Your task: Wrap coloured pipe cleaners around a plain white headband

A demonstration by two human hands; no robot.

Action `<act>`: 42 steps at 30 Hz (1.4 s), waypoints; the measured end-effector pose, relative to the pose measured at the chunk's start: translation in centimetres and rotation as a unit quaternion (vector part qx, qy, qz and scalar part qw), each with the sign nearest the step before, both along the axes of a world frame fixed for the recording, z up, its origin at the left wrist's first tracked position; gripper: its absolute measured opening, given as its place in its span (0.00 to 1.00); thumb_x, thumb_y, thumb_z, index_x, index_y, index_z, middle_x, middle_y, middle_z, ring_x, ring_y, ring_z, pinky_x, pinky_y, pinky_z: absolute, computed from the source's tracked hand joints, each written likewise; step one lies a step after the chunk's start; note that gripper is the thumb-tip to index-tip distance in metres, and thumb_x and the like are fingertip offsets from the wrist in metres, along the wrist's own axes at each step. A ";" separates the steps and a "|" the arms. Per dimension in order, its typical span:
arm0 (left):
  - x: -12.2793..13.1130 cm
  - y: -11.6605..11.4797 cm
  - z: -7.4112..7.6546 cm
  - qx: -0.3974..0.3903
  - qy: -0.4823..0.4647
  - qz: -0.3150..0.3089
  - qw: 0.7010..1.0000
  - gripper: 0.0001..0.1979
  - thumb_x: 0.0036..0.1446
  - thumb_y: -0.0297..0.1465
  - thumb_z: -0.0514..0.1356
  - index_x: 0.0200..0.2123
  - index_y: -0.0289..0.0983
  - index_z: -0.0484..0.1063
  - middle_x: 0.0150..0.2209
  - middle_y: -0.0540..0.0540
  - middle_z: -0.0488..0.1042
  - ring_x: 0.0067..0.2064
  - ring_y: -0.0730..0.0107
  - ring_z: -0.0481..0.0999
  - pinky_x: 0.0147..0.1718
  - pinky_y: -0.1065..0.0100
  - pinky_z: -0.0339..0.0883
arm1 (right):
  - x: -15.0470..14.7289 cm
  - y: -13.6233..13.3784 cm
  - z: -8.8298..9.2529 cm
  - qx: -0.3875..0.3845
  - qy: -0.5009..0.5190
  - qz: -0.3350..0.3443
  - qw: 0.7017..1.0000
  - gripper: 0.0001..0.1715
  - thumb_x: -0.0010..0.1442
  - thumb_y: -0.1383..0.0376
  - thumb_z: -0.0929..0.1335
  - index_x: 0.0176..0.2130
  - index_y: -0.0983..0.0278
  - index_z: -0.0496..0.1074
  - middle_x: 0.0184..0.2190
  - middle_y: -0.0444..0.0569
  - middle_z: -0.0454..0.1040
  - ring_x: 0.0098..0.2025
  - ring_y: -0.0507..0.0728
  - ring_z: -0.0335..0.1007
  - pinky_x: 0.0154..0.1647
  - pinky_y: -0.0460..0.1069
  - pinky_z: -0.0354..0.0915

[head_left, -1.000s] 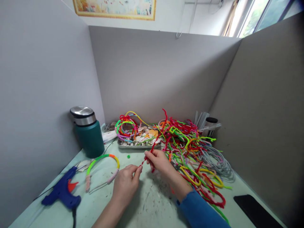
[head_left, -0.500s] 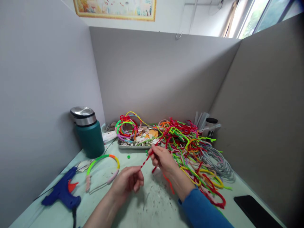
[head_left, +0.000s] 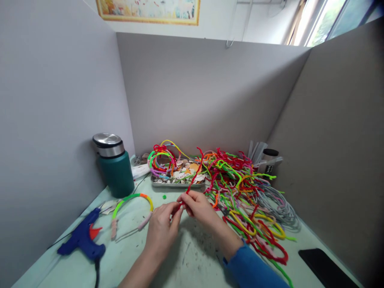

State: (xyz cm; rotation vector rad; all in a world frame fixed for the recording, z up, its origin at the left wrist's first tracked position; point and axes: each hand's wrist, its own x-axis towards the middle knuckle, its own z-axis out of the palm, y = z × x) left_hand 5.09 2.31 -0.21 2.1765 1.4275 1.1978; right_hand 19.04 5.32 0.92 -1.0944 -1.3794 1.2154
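Note:
A thin red pipe cleaner (head_left: 196, 174) rises from between my fingertips toward the metal tray, its free end pointing up. My left hand (head_left: 163, 224) pinches its lower part. Close against it, my right hand (head_left: 198, 206) grips the same pipe cleaner between thumb and finger. Left of my hands lies a headband (head_left: 129, 197) partly wrapped in pink, green, orange, yellow and lilac, with a bare grey end. To the right spreads a tangled pile of coloured pipe cleaners (head_left: 231, 172).
A blue glue gun (head_left: 82, 238) and a teal bottle (head_left: 115, 172) stand at left. Behind my hands is a metal tray (head_left: 177, 185) of small pieces, with wrapped rings (head_left: 162, 162) on it. Grey wire coils (head_left: 279, 208) and a black phone-like slab (head_left: 324, 266) lie right. Grey partitions (head_left: 207, 88) enclose the table.
My hands have come together, the right one moving down and toward the left. More of the red pipe cleaner now sticks up above my fingers. The view has shifted slightly.

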 end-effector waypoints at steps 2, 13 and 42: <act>0.0 0.0 0.0 -0.026 -0.013 -0.001 1.000 0.12 0.59 0.35 0.50 0.37 0.39 0.72 0.32 0.46 0.76 0.34 0.65 0.74 0.31 0.70 0.63 | -0.2 -0.3 0.3 0.016 -0.016 0.007 1.000 0.16 0.56 0.58 0.64 0.30 0.68 0.72 0.12 0.37 0.59 0.14 0.45 0.52 0.15 0.42 0.48; -0.3 0.1 0.2 -0.074 -0.028 0.033 0.996 0.11 0.57 0.35 0.50 0.30 0.39 0.70 0.24 0.51 0.73 0.25 0.71 0.69 0.25 0.72 0.54 | 0.1 -0.8 1.5 0.016 0.055 -0.004 0.998 0.16 0.54 0.57 0.66 0.29 0.68 0.71 0.17 0.39 0.61 0.15 0.45 0.53 0.15 0.42 0.48; 0.1 -0.5 1.0 -0.103 -0.066 -0.074 0.990 0.09 0.54 0.34 0.55 0.28 0.38 0.73 0.29 0.46 0.75 0.33 0.66 0.72 0.29 0.72 0.62 | 0.8 -0.1 0.7 0.073 -0.051 -0.127 0.988 0.22 0.54 0.52 0.66 0.22 0.67 0.70 0.13 0.40 0.61 0.15 0.47 0.55 0.14 0.43 0.50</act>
